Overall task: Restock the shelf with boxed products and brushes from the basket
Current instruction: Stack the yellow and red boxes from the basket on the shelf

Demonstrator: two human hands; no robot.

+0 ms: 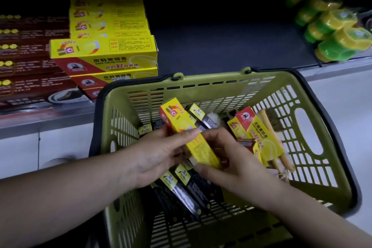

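A green plastic basket (pixel 322 167) sits below the shelf. Over it, my left hand (pixel 161 153) and my right hand (pixel 227 163) both grip one long yellow shoe-cream box (pixel 181 123), tilted with its red end up. The left fingers wrap its middle, and the right hand holds its lower end. Inside the basket lie several black-and-yellow boxes (pixel 181 185), another yellow and red box (pixel 259 133) and a wooden brush (pixel 271 127) at the right.
On the dark shelf (pixel 221 46), yellow shoe-cream boxes (pixel 106 46) are stacked at the left beside dark red boxes (pixel 30 56). Green and yellow round containers (pixel 338 34) fill the shelf's right end. A pale floor (pixel 342 90) lies around the basket.
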